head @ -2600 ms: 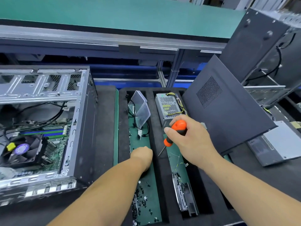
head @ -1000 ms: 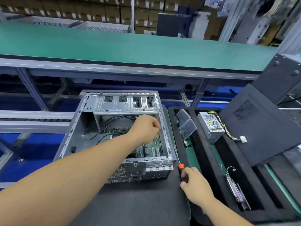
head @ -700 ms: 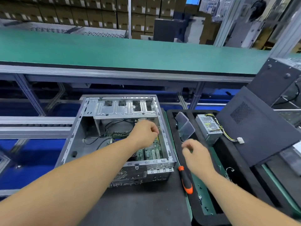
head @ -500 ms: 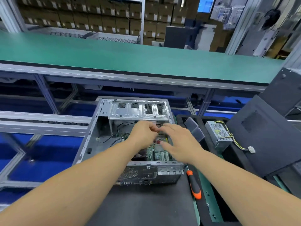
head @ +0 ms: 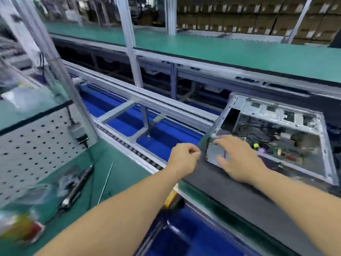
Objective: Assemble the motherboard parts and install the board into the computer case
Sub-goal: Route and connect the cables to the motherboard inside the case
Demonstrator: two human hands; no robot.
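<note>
The open grey computer case (head: 276,109) lies on its side on a black mat (head: 221,189) at the right. The green motherboard (head: 284,150) with cables sits inside it, blurred. My left hand (head: 181,157) is curled into a fist against the outside of the case's left wall, and nothing shows in it. My right hand (head: 238,159) rests with spread fingers on the case's near left corner, fingertips reaching over the wall's edge. The orange screwdriver is out of view.
A roller conveyor frame over blue panels (head: 147,130) runs left of the case. A green bench at lower left carries a perforated grey panel (head: 27,145), a dark tool (head: 77,183) and a thin rod (head: 106,182). A long green shelf (head: 239,50) spans behind. A metal post (head: 55,71) stands at left.
My view has swung left, so the case sits at the right and the tray is gone. Both hands moved from over the motherboard to the case's left wall. The screwdriver was set down earlier.
</note>
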